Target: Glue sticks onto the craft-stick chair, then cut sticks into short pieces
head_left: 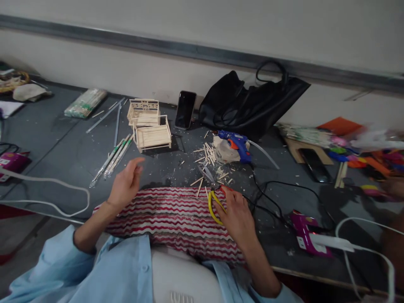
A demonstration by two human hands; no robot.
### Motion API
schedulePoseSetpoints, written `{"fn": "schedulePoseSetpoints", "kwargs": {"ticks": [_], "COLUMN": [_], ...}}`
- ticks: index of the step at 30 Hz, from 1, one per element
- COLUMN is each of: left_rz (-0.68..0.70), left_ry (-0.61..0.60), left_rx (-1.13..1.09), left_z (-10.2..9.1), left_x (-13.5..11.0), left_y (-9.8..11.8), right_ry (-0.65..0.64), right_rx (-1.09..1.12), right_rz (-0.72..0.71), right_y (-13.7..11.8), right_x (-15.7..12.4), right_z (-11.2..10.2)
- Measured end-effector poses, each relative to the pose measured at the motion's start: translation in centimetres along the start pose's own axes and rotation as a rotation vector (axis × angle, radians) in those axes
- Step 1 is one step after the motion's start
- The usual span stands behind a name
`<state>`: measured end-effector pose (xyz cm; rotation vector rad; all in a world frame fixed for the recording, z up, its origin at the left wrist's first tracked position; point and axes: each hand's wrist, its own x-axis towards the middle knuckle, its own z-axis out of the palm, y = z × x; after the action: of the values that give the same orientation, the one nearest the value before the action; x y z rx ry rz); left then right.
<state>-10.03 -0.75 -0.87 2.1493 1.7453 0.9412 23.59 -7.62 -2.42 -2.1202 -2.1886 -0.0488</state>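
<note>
My right hand [236, 214] has its fingers on a pair of scissors [215, 209] with yellow and orange handles. The metal blades are parted and point away from me, towards a scatter of short cut sticks [208, 153]. My left hand [126, 185] hovers at the table's front, left of the striped cloth [176, 214], its index finger extended, the others bent, and nothing visible in it. Two small pieces of furniture made of thin sticks stand beyond it: a flat-topped one [153, 136] in front and a railed one [143, 110] behind.
A blue glue gun [235, 145] rests on a pale lump, its cable trailing right. A phone [185, 109] leans by a black bag [249, 105]. Wrapped sticks [115, 158] lie left. A purple power box [309, 235] and white cables sit right, near a blurred person's arm [393, 240].
</note>
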Motion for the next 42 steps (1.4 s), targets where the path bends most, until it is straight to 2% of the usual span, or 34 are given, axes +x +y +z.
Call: {"fn": "schedulePoseSetpoints", "kwargs": {"ticks": [3,7,10,14,16,19,21,25,30,33,37,40,42], "left_rz": [0.088,0.365,0.390,0.469,0.515,0.562,0.585,0.611,0.659,0.666,0.700,0.699,0.661], "left_ry": [-0.187,-0.442,-0.464,-0.494,-0.503,-0.497,-0.491,-0.473,-0.472,-0.442,-0.312,-0.154,-0.072], "left_rx": [0.049,0.013,0.116,0.115,0.103,0.099,0.104,0.124,0.103,0.084,0.064,-0.017,-0.119], "left_z": [1.3,3.7,4.7,4.8,4.7,4.7,4.9,5.2,5.4,5.5,4.9,3.7,3.1], "left_x": [-0.2,-2.4,-3.6,-3.2,-2.5,-1.8,-1.4,-0.1,1.8,2.0,1.3,1.6,2.5], "left_y": [0.5,3.1,4.1,3.3,2.8,2.4,2.2,1.6,1.0,0.8,1.6,3.6,5.1], "right_ry": [0.015,0.019,0.052,0.104,0.094,0.014,0.006,0.106,0.149,0.153,0.117,0.049,-0.048], "right_rx": [0.081,0.164,0.183,0.297,0.402,0.534,0.458,0.291,0.279,0.295,0.350,0.352,0.340], "right_rz": [-0.024,0.034,0.067,0.083,0.027,-0.115,-0.183,-0.128,-0.136,-0.129,-0.167,-0.209,-0.268], "right_y": [0.6,0.7,1.1,1.0,0.1,-2.1,-3.5,-4.5,-4.1,-4.0,-3.7,-3.5,-3.5], "right_x": [0.2,0.8,1.0,0.0,-0.7,-1.4,-1.2,0.3,1.3,1.1,1.0,1.0,0.8], "right_z": [0.5,0.8,0.5,-0.9,-1.3,-0.8,0.2,2.0,2.4,2.3,1.8,0.7,-0.4]}}
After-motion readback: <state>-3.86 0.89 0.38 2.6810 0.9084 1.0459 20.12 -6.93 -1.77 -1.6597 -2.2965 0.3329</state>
